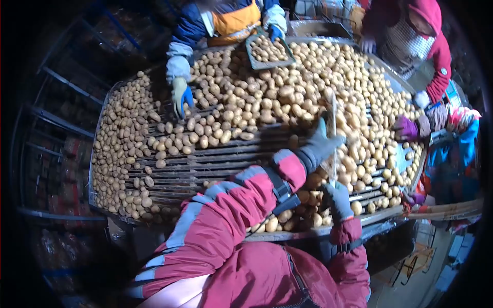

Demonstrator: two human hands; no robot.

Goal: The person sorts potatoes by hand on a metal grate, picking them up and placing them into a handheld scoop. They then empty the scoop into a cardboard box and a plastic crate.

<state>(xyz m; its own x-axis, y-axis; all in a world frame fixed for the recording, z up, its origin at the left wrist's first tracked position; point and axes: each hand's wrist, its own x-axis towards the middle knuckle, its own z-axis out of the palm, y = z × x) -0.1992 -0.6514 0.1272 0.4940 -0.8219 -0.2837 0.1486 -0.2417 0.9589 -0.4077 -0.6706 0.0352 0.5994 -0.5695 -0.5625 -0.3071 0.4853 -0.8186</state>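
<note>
A thin pale strip, like the edge of a tray seen side-on, stands out over the potatoes right of centre. My right hand, in a grey glove, is closed on its near end. My left hand, in a grey-green glove, reaches in from the left with thumb and fingers spread, its fingertips at the middle of the strip. Potatoes lie close around both hands, and some look blurred beside the strip. The rest of the object is hard to make out.
A slatted metal table carries many potatoes. Across it, a person in blue holds a green tray of potatoes and reaches down with a gloved hand. A person in red and a purple-gloved hand are at the right.
</note>
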